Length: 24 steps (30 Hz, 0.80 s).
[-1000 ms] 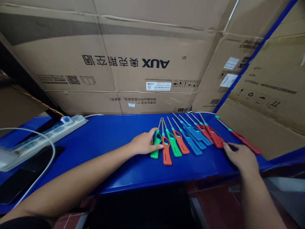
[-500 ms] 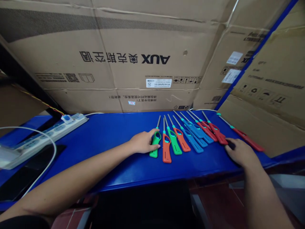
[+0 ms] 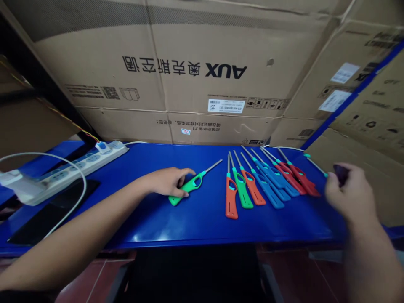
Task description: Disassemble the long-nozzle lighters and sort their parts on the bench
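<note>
A row of long-nosed lighters [image 3: 252,189] in orange, green, blue and red lies on the blue table [image 3: 195,223]. My left hand [image 3: 166,181] lies on the table with its fingers closed on the handle of a green lighter [image 3: 192,184]. That lighter lies slanted, apart to the left of the row. My right hand [image 3: 350,195] is raised above the table's right end, closed and blurred. It grips a dark handle, and a thin metal rod with a teal tip [image 3: 315,165] sticks out of it towards the back.
A white power strip [image 3: 78,164] with a white cable [image 3: 74,198] lies at the left. A flat black object [image 3: 47,214] lies under the cable. Large cardboard boxes [image 3: 189,71] wall off the back, and another box [image 3: 362,155] stands at the right.
My left hand has dragged the green lighter left out of the row and turned it slantwise. My right hand has risen off the table with the rightmost lighter.
</note>
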Tool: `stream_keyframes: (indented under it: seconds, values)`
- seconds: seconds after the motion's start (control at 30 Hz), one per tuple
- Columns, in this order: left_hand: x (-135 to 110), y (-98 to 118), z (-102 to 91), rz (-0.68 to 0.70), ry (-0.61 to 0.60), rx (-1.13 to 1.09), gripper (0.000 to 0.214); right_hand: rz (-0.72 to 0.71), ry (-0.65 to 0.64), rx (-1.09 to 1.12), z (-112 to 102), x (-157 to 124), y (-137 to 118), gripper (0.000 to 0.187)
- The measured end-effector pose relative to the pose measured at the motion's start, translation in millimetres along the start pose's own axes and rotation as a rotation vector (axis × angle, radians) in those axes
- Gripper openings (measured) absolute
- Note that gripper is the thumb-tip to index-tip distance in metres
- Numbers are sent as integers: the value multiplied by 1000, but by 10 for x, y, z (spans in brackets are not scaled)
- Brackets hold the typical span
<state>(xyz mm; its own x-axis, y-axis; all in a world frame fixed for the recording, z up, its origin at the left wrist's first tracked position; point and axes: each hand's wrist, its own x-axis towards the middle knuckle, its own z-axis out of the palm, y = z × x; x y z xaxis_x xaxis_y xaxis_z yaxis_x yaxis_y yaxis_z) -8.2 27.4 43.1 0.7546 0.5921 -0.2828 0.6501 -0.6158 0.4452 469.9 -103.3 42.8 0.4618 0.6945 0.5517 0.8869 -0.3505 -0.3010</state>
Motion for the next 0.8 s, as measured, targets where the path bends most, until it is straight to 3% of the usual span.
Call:
stream_keyframes:
  seconds: [0.03, 0.1, 0.2, 0.23, 0.3, 0.4, 0.43, 0.53, 0.57, 0.67, 0.8]
  values:
    - [-4, -29, 10, 6, 5, -1, 75, 15, 41, 131, -35, -8, -259, 30]
    - [-5, -74, 43, 0, 31, 2, 74, -153, 2, 392, -68, -26, -819, 14]
    - [-21, -115, 79, -4, 87, 7, 66, -522, -239, 684, -26, -52, -1624, 30]
    - [-34, -123, 80, -8, 100, 6, 64, -705, -283, 714, 1, -59, -1859, 31]
    - [-67, -133, 64, -52, 113, -2, 70, -909, -337, 688, 55, -69, -2266, 31]
    - [-111, -155, 32, -102, 122, -8, 90, -1017, -449, 637, 114, -83, -2697, 31]
    - [-119, -171, 26, -68, 122, -15, 86, -1036, -474, 643, 129, -89, -2790, 32]
    - [-121, -255, 22, 145, 128, -24, 40, -1057, -512, 708, 175, -114, -2932, 33]
    - [-117, -289, 23, 212, 141, -5, 34, -1054, -526, 728, 191, -123, -2942, 33]
    - [-88, -372, 35, 328, 214, 101, 32, -1042, -605, 752, 241, -139, -2911, 28]
    - [-15, -364, 100, 330, 252, 137, 34, -1008, -733, 802, 319, -128, -2846, 22]
